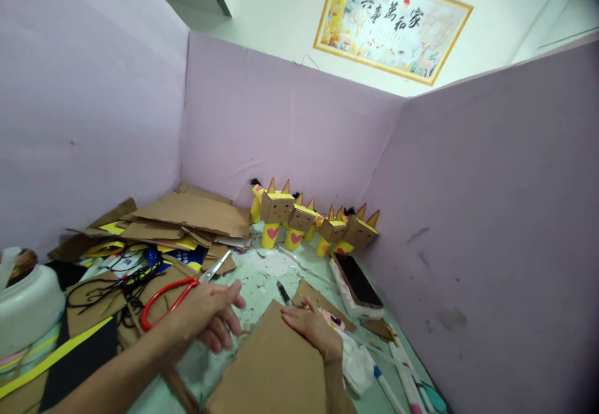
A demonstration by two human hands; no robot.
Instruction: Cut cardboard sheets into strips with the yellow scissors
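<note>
Only the head view to go on here, so here's what we've got. Our left hand hangs just left of a plain brown cardboard piece, fingers released and loosely curled. A pair of red-handled scissors lies right by that wrist, blades pointing away from us.

The cardboard piece sits front and centre, close to us, running out of the bottom of the view. Our right hand lies on its right edge, near the far end, fingers resting on it and over the side. We honestly can't tell if they're gripping the edge or just pressing down.

Just past the cardboard there's a dark pen, and to the right a phone on a white box. Crumpled tissue and some markers lie nearer us on that side. Over on the left it's a heap of cardboard scraps, tangled black cord and a white jar. At the back, little yellow-and-cardboard animals stand in a row by the purple walls.
</note>
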